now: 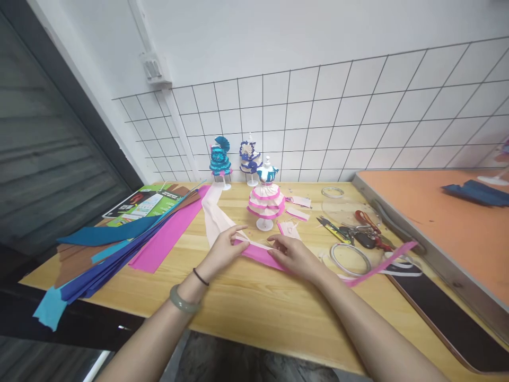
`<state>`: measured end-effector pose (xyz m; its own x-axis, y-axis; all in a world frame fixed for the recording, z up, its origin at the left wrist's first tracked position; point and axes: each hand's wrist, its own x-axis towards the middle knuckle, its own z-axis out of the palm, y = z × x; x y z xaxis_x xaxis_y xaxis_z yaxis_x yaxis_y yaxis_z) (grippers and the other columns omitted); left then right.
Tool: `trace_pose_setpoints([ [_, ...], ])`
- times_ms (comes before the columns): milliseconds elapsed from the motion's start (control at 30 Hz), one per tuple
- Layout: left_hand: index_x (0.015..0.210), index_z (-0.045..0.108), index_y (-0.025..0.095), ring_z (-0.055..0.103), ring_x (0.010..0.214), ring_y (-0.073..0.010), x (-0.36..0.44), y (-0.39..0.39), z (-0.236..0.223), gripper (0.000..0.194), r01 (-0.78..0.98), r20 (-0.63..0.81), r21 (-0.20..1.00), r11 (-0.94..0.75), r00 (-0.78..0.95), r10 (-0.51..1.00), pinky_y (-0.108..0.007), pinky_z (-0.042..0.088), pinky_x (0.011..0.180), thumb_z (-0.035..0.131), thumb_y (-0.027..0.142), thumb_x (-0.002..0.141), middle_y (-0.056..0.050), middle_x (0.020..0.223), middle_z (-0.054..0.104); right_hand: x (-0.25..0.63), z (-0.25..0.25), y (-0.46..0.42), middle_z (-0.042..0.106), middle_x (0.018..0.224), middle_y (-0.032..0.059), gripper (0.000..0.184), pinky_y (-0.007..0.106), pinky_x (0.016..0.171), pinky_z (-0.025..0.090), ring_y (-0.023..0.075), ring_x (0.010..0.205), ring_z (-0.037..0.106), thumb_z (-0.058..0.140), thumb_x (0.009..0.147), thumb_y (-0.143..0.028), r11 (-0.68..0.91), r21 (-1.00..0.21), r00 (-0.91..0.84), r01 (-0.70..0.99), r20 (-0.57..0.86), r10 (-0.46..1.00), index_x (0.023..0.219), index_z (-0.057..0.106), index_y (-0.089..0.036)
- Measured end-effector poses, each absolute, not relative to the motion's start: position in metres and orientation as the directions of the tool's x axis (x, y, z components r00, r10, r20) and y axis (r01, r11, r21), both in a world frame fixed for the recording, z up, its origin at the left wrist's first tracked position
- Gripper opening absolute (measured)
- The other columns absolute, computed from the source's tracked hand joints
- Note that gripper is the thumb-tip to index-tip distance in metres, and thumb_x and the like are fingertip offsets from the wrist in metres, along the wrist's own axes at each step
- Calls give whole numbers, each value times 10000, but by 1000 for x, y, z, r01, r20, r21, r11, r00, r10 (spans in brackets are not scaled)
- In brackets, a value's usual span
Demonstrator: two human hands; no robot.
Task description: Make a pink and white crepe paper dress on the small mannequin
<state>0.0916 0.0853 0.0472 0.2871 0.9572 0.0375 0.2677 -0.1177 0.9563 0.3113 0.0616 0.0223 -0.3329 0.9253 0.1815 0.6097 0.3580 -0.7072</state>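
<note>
A long pink crepe-paper strip [369, 269] lies across the wooden table [254, 307], with a white strip along its upper edge. My left hand [223, 248] pinches the strip's left end, fingers closed on the paper. My right hand [293, 255] presses and pinches the strip a little to the right. Just behind my hands stands a small mannequin in a pink-and-white paper dress [266, 200].
Stacked crepe sheets in blue, brown and pink [119, 244] cover the left of the table. Two blue paper-dress mannequins [234, 159] stand by the tiled wall. Tape rolls [350, 258], scissors and a cutter [363, 228] lie at right, beside an orange table [445, 223].
</note>
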Motion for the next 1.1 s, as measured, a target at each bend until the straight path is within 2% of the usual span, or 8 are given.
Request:
trace_pose_setpoints([
  [167, 1225, 523, 117, 579, 617, -133, 41, 86, 61, 695, 288, 69, 952, -107, 140, 988, -231, 430, 572, 718, 417, 629, -26, 718, 648, 314, 33, 58, 555, 680, -4, 316, 248, 583, 357, 134, 627, 487, 488, 849, -392, 338, -721, -358, 605, 133, 924, 1062, 602, -188],
  [400, 1083, 620, 134, 608, 655, -156, -33, 83, 81, 638, 400, 71, 916, -43, -56, 996, -256, 458, 638, 757, 466, 555, -28, 733, 681, 314, 30, 58, 447, 592, -42, 286, 227, 535, 303, 104, 562, 396, 503, 838, -445, 319, -773, -426, 549, 70, 902, 893, 628, -195],
  [567, 968, 649, 152, 614, 683, -158, -74, 80, 88, 527, 413, 64, 911, 1, -144, 987, -255, 475, 671, 767, 447, 548, -35, 765, 693, 316, 27, 62, 481, 620, -29, 307, 228, 546, 322, 105, 575, 407, 528, 818, -457, 304, -796, -435, 523, 57, 898, 881, 631, -175],
  [733, 909, 658, 151, 582, 669, -128, -104, 80, 94, 469, 391, 76, 920, 24, -238, 968, -219, 454, 636, 772, 428, 548, -21, 792, 687, 320, 25, 63, 556, 695, -3, 293, 231, 551, 344, 119, 619, 468, 578, 781, -438, 262, -792, -473, 552, -38, 880, 894, 654, -179],
  [867, 859, 659, 140, 550, 698, -112, -120, 82, 100, 406, 408, 112, 913, 3, -259, 959, -204, 437, 660, 765, 400, 565, -2, 782, 668, 322, 15, 66, 562, 677, -4, 268, 233, 546, 347, 120, 608, 477, 589, 769, -402, 231, -797, -504, 558, -104, 857, 896, 666, -179],
  [1100, 851, 670, 129, 538, 729, -128, -143, 83, 95, 427, 431, 132, 902, 7, -291, 948, -213, 427, 653, 774, 397, 535, -16, 802, 664, 323, 8, 70, 527, 637, -15, 270, 225, 512, 314, 105, 568, 444, 551, 787, -396, 190, -838, -451, 511, -73, 890, 882, 662, -168],
])
